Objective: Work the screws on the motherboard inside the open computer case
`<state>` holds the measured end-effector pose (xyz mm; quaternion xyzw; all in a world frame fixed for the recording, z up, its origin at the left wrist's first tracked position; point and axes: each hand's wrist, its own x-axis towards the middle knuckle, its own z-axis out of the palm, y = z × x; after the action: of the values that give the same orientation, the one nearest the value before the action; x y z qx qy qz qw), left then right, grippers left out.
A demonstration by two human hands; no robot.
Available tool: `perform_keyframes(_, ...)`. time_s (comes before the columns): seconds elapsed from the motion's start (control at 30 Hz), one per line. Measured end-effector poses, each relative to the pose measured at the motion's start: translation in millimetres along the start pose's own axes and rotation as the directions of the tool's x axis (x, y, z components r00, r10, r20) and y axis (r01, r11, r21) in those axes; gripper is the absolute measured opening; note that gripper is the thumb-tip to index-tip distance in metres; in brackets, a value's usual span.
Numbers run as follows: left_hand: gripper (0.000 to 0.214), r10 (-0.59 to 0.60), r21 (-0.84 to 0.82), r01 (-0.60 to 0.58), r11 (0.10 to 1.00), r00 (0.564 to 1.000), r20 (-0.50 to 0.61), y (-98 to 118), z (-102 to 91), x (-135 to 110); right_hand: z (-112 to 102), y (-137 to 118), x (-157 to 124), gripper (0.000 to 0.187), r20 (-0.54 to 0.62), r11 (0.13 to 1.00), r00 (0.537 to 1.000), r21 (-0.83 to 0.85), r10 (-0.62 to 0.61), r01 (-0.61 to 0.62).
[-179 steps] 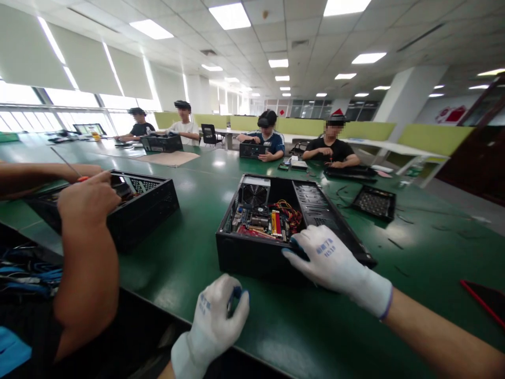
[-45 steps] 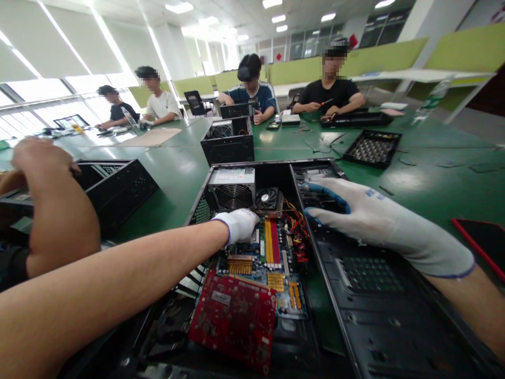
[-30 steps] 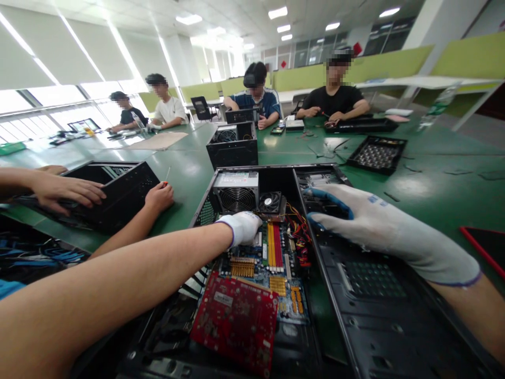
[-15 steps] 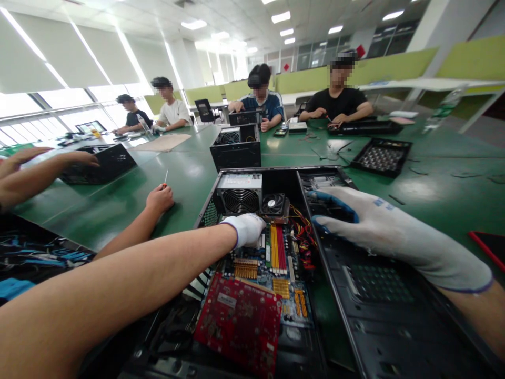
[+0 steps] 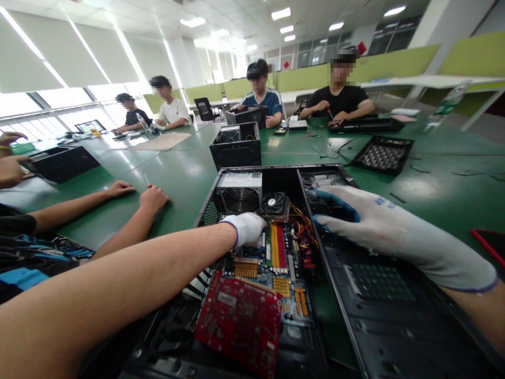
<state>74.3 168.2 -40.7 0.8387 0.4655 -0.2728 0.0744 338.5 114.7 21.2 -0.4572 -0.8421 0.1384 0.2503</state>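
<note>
The left grip [image 5: 246, 229] curls over the motherboard [image 5: 294, 300] with its fingertips hidden; the right grip [image 5: 379, 226] covers part of the drive bay [image 5: 327, 181]; picture edges cut off the near end of the case [image 5: 282, 181] and the right part of a red-rimmed object [image 5: 487, 246].

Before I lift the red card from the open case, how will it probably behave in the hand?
The red card looks like a thin flat circuit board, so it is probably stiff and light. Its small soldered parts suggest it is fragile; grip the edges. I cannot tell whether it is plugged in.
</note>
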Motion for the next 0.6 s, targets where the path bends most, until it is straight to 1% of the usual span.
perform_keyframes(0.27, 0.052, -0.009, 0.011, 0.009, 1.000, 1.000, 0.004, 0.0, 3.0, 3.4, -0.4, 1.2, -0.4, 0.067, 0.037, 1.000, 0.999, -0.006, 0.013, -0.013)
perform_keyframes(0.6, 0.053, 0.035, 0.007, -0.035, 0.999, 0.999, 0.021, -0.4, -0.7, 1.6, 2.5, 5.1, -1.7, 0.065, 0.006, 1.000, 1.000, -0.017, 0.015, -0.015)
